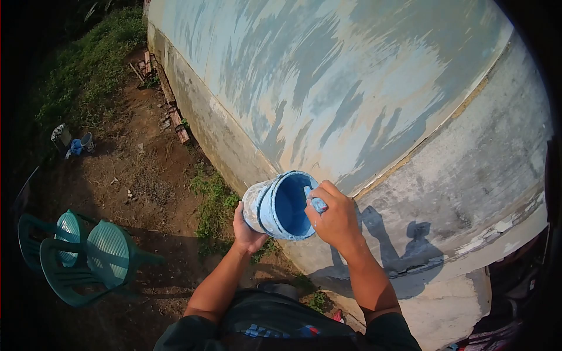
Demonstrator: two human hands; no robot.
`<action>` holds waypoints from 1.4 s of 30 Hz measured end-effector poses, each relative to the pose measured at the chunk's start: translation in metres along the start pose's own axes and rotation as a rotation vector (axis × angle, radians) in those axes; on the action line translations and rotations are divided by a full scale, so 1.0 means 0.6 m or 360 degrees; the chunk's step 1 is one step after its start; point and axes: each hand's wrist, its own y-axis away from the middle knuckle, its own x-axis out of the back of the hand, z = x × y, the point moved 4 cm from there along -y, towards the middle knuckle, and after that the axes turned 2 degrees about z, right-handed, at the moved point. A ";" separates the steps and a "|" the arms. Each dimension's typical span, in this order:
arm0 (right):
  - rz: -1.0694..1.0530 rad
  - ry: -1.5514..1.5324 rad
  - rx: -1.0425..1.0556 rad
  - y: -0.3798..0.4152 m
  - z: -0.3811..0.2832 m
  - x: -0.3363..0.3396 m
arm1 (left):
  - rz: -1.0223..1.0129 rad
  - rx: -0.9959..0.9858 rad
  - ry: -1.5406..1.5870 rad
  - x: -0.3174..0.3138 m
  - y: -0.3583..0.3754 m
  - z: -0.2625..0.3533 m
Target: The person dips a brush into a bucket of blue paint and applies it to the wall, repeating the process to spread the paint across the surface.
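Note:
My left hand [246, 233] supports a paint bucket [266, 205] from its side and underside. The bucket is tilted, its outside smeared white and blue, and its inside is coated in light blue paint. In my closed right hand [335, 217] is a paint-smeared paintbrush [318, 203], held at the bucket's mouth. Its bristles are hidden from me. Beyond the bucket rises a wall [351, 99] with streaky pale blue strokes over grey and beige.
A bare concrete band [456, 181] runs along the wall's lower part, with shadows on it. Green plastic chairs [108, 251] stand at the left. Bricks [178, 126] lie by the wall's foot. A small pail [87, 141] sits farther off on the dirt, near grass.

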 end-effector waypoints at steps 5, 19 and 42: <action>-0.0072 0.0150 -0.0005 0.001 -0.014 -0.001 | 0.0011 0.0043 -0.0033 -0.003 0.000 0.000; 0.0058 -0.0443 0.0016 0.050 0.054 0.005 | 0.0156 0.0024 0.0003 0.050 -0.012 -0.010; 0.0321 -0.0073 -0.0311 0.005 0.425 -0.203 | 0.0550 -0.0069 0.0106 0.223 -0.018 -0.034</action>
